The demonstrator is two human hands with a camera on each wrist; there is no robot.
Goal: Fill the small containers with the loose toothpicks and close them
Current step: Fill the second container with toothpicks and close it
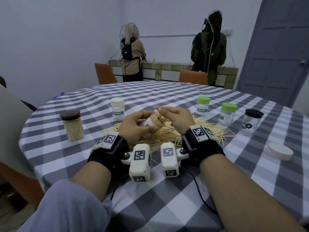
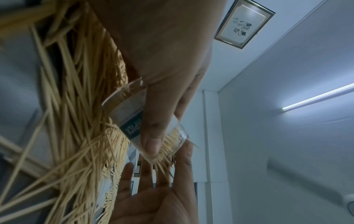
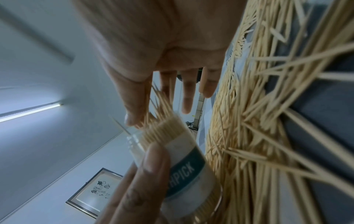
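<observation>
Toothpicks (image 1: 158, 118) pack the open, tilted container (image 1: 151, 123) that the left hand (image 1: 133, 126) grips by its body above the loose pile (image 1: 168, 136) mid-table; the right hand (image 1: 177, 118) pinches a few at its mouth (other fingers straight). Five capped jars stand around the pile, a loose white lid (image 1: 280, 150) near the table's (image 1: 167, 198) right edge

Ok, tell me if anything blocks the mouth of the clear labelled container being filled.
Nothing visible does: the clear labelled container, gripped by the left hand, is lidless; the right hand feeds toothpicks straight in.
</observation>
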